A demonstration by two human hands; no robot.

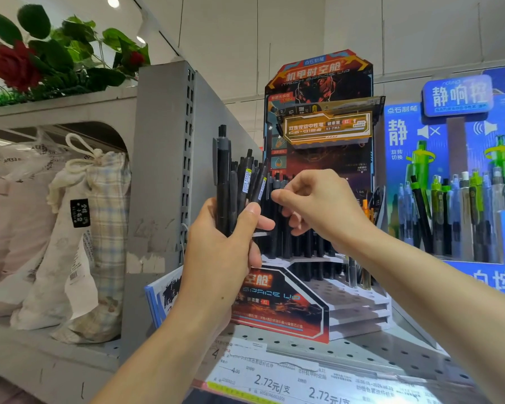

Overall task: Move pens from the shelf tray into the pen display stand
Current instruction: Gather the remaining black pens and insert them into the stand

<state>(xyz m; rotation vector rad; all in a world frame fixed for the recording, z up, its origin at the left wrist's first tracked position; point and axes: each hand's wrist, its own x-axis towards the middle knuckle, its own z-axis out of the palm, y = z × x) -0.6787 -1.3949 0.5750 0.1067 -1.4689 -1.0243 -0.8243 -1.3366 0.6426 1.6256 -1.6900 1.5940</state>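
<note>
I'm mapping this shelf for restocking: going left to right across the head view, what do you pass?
Red rose → cloth bags → grey upright → left hand gripping a bundle of black pens → right hand → pen stand → blue display.
</note>
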